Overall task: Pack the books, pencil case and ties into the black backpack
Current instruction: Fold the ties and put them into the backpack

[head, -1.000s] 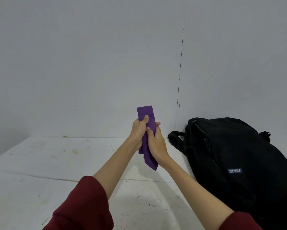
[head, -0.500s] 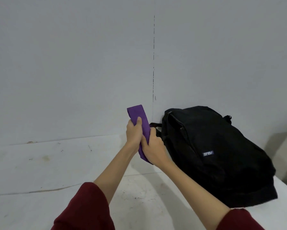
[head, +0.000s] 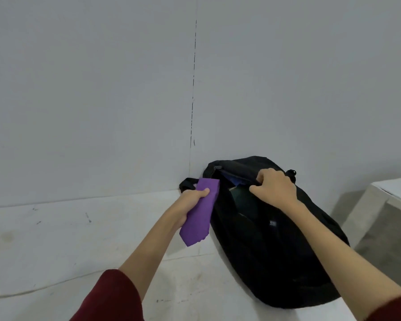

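Gripping folded purple tie (head: 199, 213), soft black backpack (head: 276, 246) agape.

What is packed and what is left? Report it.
Done: something dark and something blue already show inside the open black backpack, though which items they are is unclear. In hand: the left hand grips the folded purple tie; the right hand holds the opening wide. Left: putting the tie in.

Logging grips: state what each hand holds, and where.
Left hand grips the folded purple tie near its upper end; right hand holds the black backpack by its opening's edge.
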{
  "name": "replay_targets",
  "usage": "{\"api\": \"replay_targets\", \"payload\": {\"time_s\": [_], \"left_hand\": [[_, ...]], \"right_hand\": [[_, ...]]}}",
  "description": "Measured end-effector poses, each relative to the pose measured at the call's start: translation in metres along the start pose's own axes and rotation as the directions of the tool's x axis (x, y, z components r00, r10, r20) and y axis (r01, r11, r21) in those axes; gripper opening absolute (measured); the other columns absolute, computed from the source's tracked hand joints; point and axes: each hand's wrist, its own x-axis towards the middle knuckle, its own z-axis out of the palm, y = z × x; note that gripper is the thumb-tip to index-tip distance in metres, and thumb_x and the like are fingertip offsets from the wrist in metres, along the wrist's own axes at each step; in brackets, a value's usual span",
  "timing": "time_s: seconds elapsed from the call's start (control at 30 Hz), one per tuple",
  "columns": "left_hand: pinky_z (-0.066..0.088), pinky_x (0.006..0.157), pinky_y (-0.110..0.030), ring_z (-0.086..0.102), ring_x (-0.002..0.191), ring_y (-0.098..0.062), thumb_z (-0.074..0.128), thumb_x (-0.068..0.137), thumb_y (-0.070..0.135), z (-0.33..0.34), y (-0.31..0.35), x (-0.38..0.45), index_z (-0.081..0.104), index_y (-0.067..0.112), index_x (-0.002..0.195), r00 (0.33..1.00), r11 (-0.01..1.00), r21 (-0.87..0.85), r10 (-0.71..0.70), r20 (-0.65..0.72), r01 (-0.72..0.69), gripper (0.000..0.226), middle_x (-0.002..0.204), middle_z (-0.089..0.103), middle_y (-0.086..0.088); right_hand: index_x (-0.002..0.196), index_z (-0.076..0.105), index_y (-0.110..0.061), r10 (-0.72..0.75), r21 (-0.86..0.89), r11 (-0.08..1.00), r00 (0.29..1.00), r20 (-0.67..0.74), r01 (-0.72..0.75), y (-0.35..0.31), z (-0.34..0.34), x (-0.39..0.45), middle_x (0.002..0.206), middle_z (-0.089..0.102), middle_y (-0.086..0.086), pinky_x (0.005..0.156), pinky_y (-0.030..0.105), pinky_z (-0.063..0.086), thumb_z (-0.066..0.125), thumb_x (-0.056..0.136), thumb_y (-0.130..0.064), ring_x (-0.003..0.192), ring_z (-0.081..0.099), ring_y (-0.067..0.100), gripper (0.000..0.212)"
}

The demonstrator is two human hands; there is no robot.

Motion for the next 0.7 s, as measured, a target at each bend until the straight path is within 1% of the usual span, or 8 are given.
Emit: {"api": "replay_targets", "payload": {"time_s": [0.07,0.17,0.2,0.3,0.43,0.53,0.63,0.7], "left_hand": [[0.045,0.050,-0.020,0.057,0.058,-0.015,0.058,0.091,0.035,0.014,0.009,0.011,0.062,0.009,0.090,0.999,0.998,0.056,-0.009,0.037,0.007,0.026,0.072,0.063,-0.005],[0.049,0.060,-0.025,0.060,0.067,-0.018,0.061,0.089,0.037,0.033,0.023,0.029,0.062,0.008,0.104,0.998,0.997,0.075,-0.030,0.060,0.025,0.032,0.082,0.065,-0.007],[0.049,0.062,-0.026,0.060,0.068,-0.018,0.060,0.090,0.036,0.044,0.029,0.038,0.061,0.008,0.102,0.999,0.997,0.073,-0.024,0.048,0.021,0.031,0.082,0.065,-0.007],[0.045,0.060,-0.027,0.057,0.069,-0.019,0.057,0.092,0.033,0.063,0.036,0.061,0.058,0.008,0.100,0.999,0.998,0.058,-0.034,-0.038,0.036,0.026,0.084,0.063,-0.008],[0.044,0.060,-0.027,0.057,0.078,-0.023,0.057,0.091,0.027,0.078,0.032,0.090,0.055,0.001,0.118,0.985,0.999,-0.010,-0.037,-0.171,0.036,0.037,0.102,0.062,-0.015],[0.044,0.058,-0.026,0.056,0.073,-0.022,0.055,0.089,0.016,0.086,0.025,0.105,0.057,-0.003,0.109,0.957,0.999,-0.053,-0.019,-0.289,0.004,0.028,0.094,0.062,-0.015],[0.041,0.068,-0.028,0.058,0.086,-0.031,0.051,0.088,0.014,0.092,0.018,0.118,0.061,-0.003,0.095,0.888,0.999,-0.036,0.004,-0.459,-0.024,0.021,0.099,0.062,-0.020],[0.037,0.066,-0.028,0.058,0.084,-0.031,0.047,0.090,0.012,0.104,0.018,0.118,0.060,-0.002,0.082,0.842,0.997,-0.015,0.057,-0.536,-0.077,0.020,0.086,0.062,-0.018]], "right_hand": [[0.073,0.059,-0.014,-0.014,0.114,0.993,0.999,0.043,0.009,0.009,-0.009,0.012,0.071,0.066,0.005,0.058,0.026,0.045,0.063,0.076,-0.021,0.062,0.064,0.021,0.008],[0.068,0.060,-0.014,-0.086,0.222,0.974,0.984,0.153,0.051,0.012,-0.009,0.019,0.053,0.062,0.001,0.065,0.028,0.053,0.066,0.073,-0.015,0.041,0.057,0.013,0.007],[0.069,0.061,-0.012,-0.116,0.237,0.969,0.979,0.170,0.074,0.017,-0.010,0.025,0.051,0.061,0.000,0.065,0.029,0.054,0.066,0.072,-0.015,0.038,0.055,0.011,0.007],[0.073,0.063,-0.005,-0.190,0.301,0.946,0.959,0.210,0.121,0.021,-0.013,0.035,0.047,0.058,0.000,0.054,0.025,0.049,0.067,0.070,-0.012,0.033,0.049,0.008,0.008],[0.064,0.054,-0.010,-0.294,0.413,0.895,0.918,0.266,0.168,0.026,-0.012,0.043,0.044,0.055,0.000,0.048,0.022,0.043,0.067,0.068,-0.008,0.030,0.045,0.007,0.014],[0.073,0.053,-0.012,-0.356,0.507,0.842,0.895,0.268,0.183,0.030,-0.011,0.047,0.044,0.054,-0.003,0.047,0.020,0.040,0.067,0.068,-0.006,0.031,0.045,0.007,0.016],[0.089,0.054,-0.015,-0.430,0.555,0.800,0.862,0.268,0.226,0.031,-0.014,0.046,0.042,0.053,-0.004,0.049,0.019,0.039,0.066,0.069,-0.004,0.034,0.046,0.005,0.025],[0.088,0.053,-0.016,-0.481,0.562,0.780,0.838,0.256,0.276,0.030,-0.015,0.047,0.043,0.052,-0.005,0.050,0.019,0.038,0.065,0.070,-0.004,0.035,0.046,0.004,0.025]]}}
